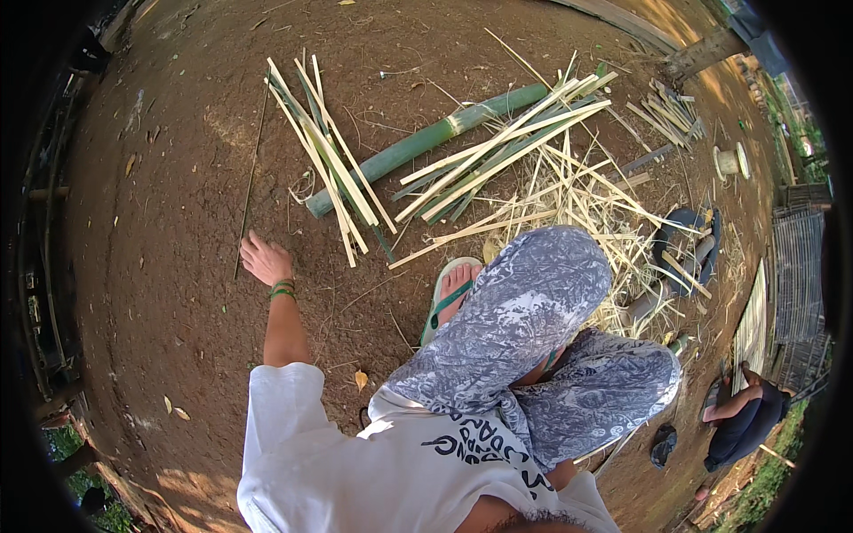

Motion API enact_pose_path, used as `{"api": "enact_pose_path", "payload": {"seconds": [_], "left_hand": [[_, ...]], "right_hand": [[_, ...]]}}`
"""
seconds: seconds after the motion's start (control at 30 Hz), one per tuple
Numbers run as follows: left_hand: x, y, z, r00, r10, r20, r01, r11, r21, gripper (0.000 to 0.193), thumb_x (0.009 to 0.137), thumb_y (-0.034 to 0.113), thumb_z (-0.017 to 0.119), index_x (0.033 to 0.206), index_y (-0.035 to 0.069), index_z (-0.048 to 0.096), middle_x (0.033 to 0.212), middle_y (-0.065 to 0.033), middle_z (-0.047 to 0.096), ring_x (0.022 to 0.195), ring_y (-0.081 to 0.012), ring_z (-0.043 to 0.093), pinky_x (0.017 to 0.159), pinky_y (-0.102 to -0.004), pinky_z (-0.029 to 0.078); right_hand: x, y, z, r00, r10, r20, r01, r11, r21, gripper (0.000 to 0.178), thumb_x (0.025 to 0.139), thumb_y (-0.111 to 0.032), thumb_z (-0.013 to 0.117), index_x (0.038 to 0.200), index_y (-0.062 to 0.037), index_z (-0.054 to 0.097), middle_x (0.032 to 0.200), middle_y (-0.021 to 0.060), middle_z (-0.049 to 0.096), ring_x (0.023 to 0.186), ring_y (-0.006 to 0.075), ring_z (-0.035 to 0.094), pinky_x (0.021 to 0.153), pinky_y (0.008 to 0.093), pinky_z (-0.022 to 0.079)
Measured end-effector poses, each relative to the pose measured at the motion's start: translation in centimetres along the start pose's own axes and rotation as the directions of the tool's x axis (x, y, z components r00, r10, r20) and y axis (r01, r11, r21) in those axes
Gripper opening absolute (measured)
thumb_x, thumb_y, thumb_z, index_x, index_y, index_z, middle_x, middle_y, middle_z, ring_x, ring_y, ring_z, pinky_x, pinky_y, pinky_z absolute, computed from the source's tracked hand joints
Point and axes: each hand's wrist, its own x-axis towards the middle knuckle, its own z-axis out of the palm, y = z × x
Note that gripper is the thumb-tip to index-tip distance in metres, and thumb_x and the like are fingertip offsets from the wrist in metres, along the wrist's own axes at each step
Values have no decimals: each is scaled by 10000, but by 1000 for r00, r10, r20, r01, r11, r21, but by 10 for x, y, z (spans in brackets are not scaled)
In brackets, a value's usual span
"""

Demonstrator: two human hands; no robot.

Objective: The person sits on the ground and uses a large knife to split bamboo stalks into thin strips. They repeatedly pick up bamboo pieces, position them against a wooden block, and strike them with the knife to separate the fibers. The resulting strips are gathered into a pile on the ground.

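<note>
My left hand reaches out to the left, low over the bare ground, with green bands around its wrist. Its bent fingertips meet a long, thin dark stick, seemingly pinching it. Right of that hand lies a loose bundle of split bamboo strips, pale inside and green outside. A thick green bamboo pole lies slantwise behind them, with a second pile of split strips over its right end. My right hand is out of sight; only part of that arm shows beside my body.
Thin pale strips and shavings heap up beyond my bent knee. Shorter strips and a pale spool lie at the far right. A dark sandal rests among the shavings. Another person sits at the lower right.
</note>
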Motion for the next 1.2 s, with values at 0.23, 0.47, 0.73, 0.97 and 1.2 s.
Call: {"api": "enact_pose_path", "payload": {"seconds": [0.23, 0.47, 0.73, 0.97, 1.2], "left_hand": [[69, -40, 40, 866, -236, 442, 279, 960, -34, 1002, 833, 396, 720, 1575, 102, 114, 1617, -163, 195, 1478, -373, 215, 1177, -550, 245], [33, -30, 67, 834, -209, 510, 228, 973, 27, 626, 921, 383, 651, 1426, 78, 441, 1452, -182, 401, 1315, -342, 454, 1011, -501, 477], [66, -57, 66, 944, -219, 246, 237, 970, -48, 646, 892, 298, 688, 1431, 79, 405, 1432, -193, 414, 1303, -369, 462, 996, -479, 486], [94, -116, 126, 819, -260, 512, 321, 946, -34, 592, 940, 261, 623, 1469, 120, 398, 1550, -123, 328, 1356, -329, 431, 1085, -501, 402], [22, -52, 76, 968, -139, 211, 140, 990, 9, 288, 947, 154, 559, 1223, 75, 573, 1166, -130, 586, 1062, -341, 608, 820, -483, 516]], "right_hand": [[11, -9, -4, 1000, -5, 21, 6, 1000, -16, 271, 911, -146, 651, 1149, -24, 603, 959, 103, 667, 792, 216, 562, 722, 313, 449], [12, -6, -11, 999, 18, 29, -17, 999, -32, 285, 915, -148, 646, 1168, -23, 605, 974, 108, 671, 802, 220, 563, 731, 315, 450], [16, -7, -19, 1000, 19, -8, -19, 999, -50, 302, 919, -150, 642, 1190, -22, 606, 992, 113, 677, 814, 226, 563, 741, 317, 451], [15, -9, -24, 999, 21, -37, -23, 998, -63, 299, 926, -156, 632, 1193, -23, 610, 988, 112, 679, 807, 224, 563, 742, 316, 454], [7, -9, -38, 999, 49, -12, -50, 993, -103, 255, 945, -173, 609, 1155, -29, 622, 939, 94, 676, 757, 205, 561, 723, 308, 464]]}}
